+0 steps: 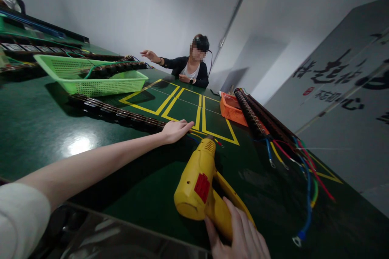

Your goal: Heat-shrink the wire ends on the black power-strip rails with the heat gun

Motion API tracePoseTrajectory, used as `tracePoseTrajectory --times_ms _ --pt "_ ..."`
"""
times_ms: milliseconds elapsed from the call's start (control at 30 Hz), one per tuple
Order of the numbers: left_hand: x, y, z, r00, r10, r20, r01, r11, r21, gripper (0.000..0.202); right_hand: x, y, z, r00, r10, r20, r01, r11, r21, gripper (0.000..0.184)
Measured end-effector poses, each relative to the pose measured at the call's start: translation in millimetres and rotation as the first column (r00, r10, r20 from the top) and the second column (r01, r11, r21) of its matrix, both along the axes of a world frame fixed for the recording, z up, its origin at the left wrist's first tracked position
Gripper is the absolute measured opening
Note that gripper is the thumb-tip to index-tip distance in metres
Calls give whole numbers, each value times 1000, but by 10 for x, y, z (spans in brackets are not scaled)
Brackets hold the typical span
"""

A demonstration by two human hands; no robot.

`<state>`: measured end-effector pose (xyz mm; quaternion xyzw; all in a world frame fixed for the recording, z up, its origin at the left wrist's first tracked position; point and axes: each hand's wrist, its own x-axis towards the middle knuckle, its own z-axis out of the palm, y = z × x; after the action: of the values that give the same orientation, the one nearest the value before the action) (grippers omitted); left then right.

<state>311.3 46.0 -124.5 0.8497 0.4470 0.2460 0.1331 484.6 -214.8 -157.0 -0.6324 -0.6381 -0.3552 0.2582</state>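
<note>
Nearest the camera, the right hand [240, 232] wraps its fingers around the handle of a yellow power screwdriver [202, 184], gripping it firmly; the tool's nose points away, toward the yellow lines [199, 115] taped on the green table [39, 129]. A red label sits on the tool's side.

A little farther on, the left hand [176, 129] reaches across the table with fingers held loosely together and stretched forward, resting on the near end of a long dark terminal strip [115, 114]. It lies on the strip rather than closing around it. The screwdriver's tip is just beside this hand.

To the right, a bundle of dark strips [258, 119] runs away along the table, with coloured wires [304, 166] in red, blue, yellow and green spilling from its near end. An orange tray [232, 110] sits under the bundle's far part.

On the left, beyond the strip, stands a green basket [91, 79] with more dark strips lying across it.

At the far end of the table another person [190, 66] sits in a dark jacket, one arm stretched out sideways.
</note>
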Motion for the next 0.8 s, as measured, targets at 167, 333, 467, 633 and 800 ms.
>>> tracePoseTrajectory --times_ms 167,333,467,633,800 --pt "-3 0 -2 1000 -2 24 3 1000 -18 69 112 -40 12 997 -78 25 78 997 9 57" --pt "0 0 -10 1000 -8 22 9 1000 -22 70 131 -45 -1 995 -87 54 86 996 25 56" --pt "0 -3 -7 1000 -4 8 4 1000 -25 70 67 -18 -5 997 -63 49 62 998 24 54" --pt "-8 10 -1 1000 -19 -20 19 1000 -13 68 -173 32 -26 1000 0 0 0 1000 11 53" --pt "-24 -21 4 999 -45 3 45 999 -28 68 -378 54 -59 991 109 -79 -110 994 -14 55"
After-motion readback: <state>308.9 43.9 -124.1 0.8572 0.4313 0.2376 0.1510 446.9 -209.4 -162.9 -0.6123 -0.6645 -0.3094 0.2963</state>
